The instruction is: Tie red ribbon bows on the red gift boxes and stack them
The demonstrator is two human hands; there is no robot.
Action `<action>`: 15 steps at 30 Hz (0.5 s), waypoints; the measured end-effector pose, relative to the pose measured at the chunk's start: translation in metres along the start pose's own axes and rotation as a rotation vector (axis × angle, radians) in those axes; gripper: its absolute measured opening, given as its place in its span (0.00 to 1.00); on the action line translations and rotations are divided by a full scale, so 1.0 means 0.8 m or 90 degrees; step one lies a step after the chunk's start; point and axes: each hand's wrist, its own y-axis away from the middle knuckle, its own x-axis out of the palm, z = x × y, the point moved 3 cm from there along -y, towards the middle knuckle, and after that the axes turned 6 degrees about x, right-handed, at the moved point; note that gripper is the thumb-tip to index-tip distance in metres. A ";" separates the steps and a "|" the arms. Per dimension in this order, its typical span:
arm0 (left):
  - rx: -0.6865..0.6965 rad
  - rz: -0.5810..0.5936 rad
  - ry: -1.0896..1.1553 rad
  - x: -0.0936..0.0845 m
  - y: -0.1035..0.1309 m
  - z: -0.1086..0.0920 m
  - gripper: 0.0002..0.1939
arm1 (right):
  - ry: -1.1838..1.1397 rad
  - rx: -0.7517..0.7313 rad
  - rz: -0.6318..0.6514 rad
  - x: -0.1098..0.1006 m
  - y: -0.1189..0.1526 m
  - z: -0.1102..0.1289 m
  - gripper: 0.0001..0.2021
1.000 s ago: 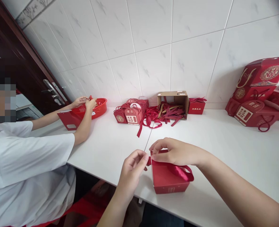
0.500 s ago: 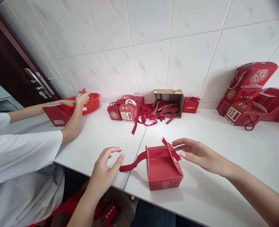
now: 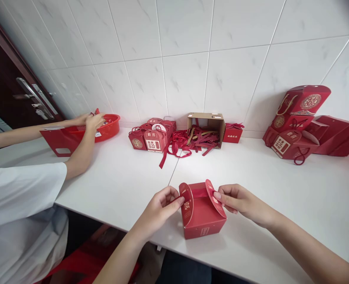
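Observation:
In front of me on the white table stands a small red gift box (image 3: 204,215) with two rounded side flaps folded inward, leaving a gap between them. My left hand (image 3: 162,209) pinches the left flap (image 3: 187,207) between thumb and fingers. On the other side my right hand (image 3: 236,201) grips the right flap (image 3: 215,199), its thumb on the outer face. A strip of red ribbon (image 3: 199,192) shows inside the gap; its ends are hidden behind the flaps and my fingers.
Behind lie red ribbons (image 3: 182,144) spilling from a cardboard box (image 3: 222,132), beside several finished-looking red boxes (image 3: 156,142). More red boxes (image 3: 306,102) are stacked at right. At left a co-worker's hands (image 3: 93,120) reach over a red basin (image 3: 111,129).
My left hand has moved right onto the box and the left flap has come up, hiding the ribbon's trailing end. My right hand has closed on the right flap.

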 end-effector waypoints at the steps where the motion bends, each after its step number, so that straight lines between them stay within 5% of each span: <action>1: -0.015 0.014 -0.004 -0.001 -0.001 0.001 0.16 | -0.010 0.000 -0.002 -0.001 0.000 0.000 0.23; 15: -0.045 0.033 0.036 -0.004 -0.011 0.027 0.29 | -0.063 0.079 0.051 -0.025 -0.004 -0.022 0.21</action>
